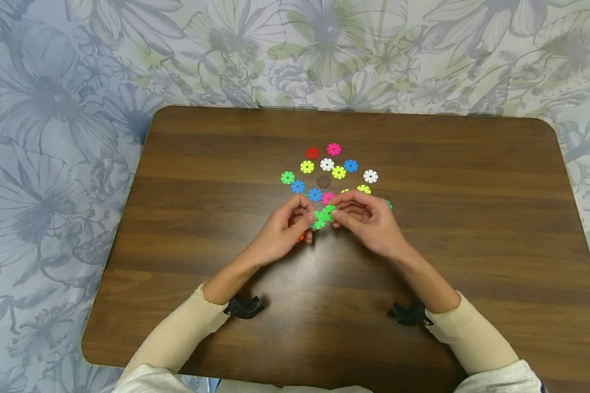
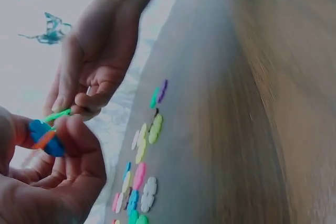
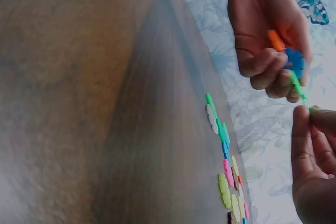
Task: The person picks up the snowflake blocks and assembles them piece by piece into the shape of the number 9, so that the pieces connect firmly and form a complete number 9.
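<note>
Your left hand [image 1: 282,229] is hovering just above the middle of a brown table [image 1: 187,218] with a smooth wood-grain top and rounded corners. Its fingers are curling around a small cluster of flat plastic discs, each round with notched edges like a little gear. In the left wrist view you are pinching a blue disc [image 2: 44,137] with an orange disc [image 2: 43,140] slotted across it, held between thumb and fingertips. The right wrist view is showing the same pair from the other side, the orange piece sitting above the blue one inside your curled fingers.

Between your two hands a green disc [image 1: 317,221] is standing out from the left-hand cluster, and a second green disc [image 1: 329,212] is touching it, the two overlapping at their notched rims. Your right hand [image 1: 369,221] is pinching that second disc at its fingertips, thumb and forefinger closing on its thin edge. The hands are almost meeting, with only the green pieces between them.

Just beyond your fingers, the loose discs [image 1: 326,164] are lying flat on the table in a scattered bunch: red, pink, white, yellow, blue, green and one brown, some touching, some apart. A white disc [image 1: 370,176] is lying a little off to the right of the group. Around the table, a cloth [image 1: 54,136] printed with large pale flowers is covering the surroundings.
</note>
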The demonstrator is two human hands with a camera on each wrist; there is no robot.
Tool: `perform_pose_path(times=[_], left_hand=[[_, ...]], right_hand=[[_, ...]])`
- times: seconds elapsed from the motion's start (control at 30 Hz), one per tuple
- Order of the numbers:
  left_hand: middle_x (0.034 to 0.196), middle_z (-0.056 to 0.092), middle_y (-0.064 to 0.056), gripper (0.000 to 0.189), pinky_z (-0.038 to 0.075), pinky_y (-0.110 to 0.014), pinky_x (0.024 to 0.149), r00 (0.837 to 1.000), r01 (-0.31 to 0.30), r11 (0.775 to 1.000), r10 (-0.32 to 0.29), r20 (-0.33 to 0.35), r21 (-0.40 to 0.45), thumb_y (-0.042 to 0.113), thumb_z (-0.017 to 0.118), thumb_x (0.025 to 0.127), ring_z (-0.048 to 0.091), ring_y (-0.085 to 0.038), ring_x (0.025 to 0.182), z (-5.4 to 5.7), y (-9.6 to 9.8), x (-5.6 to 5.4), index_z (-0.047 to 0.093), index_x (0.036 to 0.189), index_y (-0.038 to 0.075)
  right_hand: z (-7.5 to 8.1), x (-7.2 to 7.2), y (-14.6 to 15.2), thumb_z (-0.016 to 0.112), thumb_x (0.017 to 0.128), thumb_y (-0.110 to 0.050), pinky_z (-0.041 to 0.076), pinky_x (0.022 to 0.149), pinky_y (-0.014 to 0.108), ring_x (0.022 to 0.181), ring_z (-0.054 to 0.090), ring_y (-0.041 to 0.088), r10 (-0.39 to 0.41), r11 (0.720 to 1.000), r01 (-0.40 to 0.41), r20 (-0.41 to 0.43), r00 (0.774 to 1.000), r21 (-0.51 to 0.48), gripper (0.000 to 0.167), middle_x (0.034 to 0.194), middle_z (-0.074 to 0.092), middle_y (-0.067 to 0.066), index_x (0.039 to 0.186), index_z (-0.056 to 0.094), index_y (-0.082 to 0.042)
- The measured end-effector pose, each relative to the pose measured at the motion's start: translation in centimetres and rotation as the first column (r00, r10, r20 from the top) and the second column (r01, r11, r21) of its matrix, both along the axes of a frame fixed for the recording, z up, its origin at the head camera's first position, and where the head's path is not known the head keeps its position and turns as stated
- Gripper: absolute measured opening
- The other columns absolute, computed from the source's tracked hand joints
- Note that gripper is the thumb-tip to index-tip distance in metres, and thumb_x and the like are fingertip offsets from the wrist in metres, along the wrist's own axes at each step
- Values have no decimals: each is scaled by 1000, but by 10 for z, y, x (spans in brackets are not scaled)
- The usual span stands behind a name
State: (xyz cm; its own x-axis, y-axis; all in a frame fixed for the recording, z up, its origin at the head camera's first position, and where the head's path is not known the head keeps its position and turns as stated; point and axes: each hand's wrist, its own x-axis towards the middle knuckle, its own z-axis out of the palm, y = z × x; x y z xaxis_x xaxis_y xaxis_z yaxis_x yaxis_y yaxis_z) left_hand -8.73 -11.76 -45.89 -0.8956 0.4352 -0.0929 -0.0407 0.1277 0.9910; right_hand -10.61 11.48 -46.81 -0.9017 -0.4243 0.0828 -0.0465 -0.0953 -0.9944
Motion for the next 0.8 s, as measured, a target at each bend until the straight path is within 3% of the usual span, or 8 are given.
perform_pose_path(times=[0.07, 0.27, 0.4, 0.6, 0.8], left_hand=[[89, 58, -26, 12, 56, -41, 64, 998, -29, 996, 24, 64, 81, 15, 56, 104, 62, -22, 67, 1, 0, -1, 58, 107, 3], [84, 62, -15, 15, 59, -30, 65, 983, -74, 974, 34, 180, 216, 12, 59, 102, 60, -16, 65, 5, -2, -1, 61, 104, -2], [79, 62, -10, 12, 53, -26, 59, 981, -82, 964, 34, 190, 251, 10, 58, 102, 55, -15, 58, 6, -2, 0, 58, 97, -2], [67, 57, -5, 15, 32, -23, 49, 978, -108, 935, 39, 203, 338, 5, 52, 100, 38, -9, 49, 4, 4, 2, 49, 86, 1], [61, 49, -2, 15, 28, -23, 48, 982, -25, 924, -49, 182, 381, 4, 50, 99, 33, -10, 49, -2, 7, 2, 46, 85, 0]], right_hand=[[0, 1, 0, 69, 93, 2, 61, 80, 48, 84, 69, 42, -19, 1000, 19, -21, 1000, -21, 20, 102, 69, 19, 112, 65, 1], [1, 2, 0, 69, 91, 6, 61, 80, 45, 84, 70, 42, -54, 997, 51, -65, 996, -53, 16, 96, 70, 20, 106, 66, 3], [1, 5, -2, 69, 90, 9, 62, 81, 39, 84, 71, 39, -37, 998, 32, -88, 995, -55, 16, 97, 70, 20, 105, 67, 4], [1, 8, -4, 69, 88, 11, 62, 75, 44, 81, 75, 34, -26, 1000, 24, -171, 985, -13, 14, 93, 73, 20, 98, 70, 2], [5, 5, 4, 68, 85, 17, 61, 72, 46, 81, 77, 23, 77, 997, -80, -212, 974, -5, 17, 90, 74, 20, 94, 70, 3]])
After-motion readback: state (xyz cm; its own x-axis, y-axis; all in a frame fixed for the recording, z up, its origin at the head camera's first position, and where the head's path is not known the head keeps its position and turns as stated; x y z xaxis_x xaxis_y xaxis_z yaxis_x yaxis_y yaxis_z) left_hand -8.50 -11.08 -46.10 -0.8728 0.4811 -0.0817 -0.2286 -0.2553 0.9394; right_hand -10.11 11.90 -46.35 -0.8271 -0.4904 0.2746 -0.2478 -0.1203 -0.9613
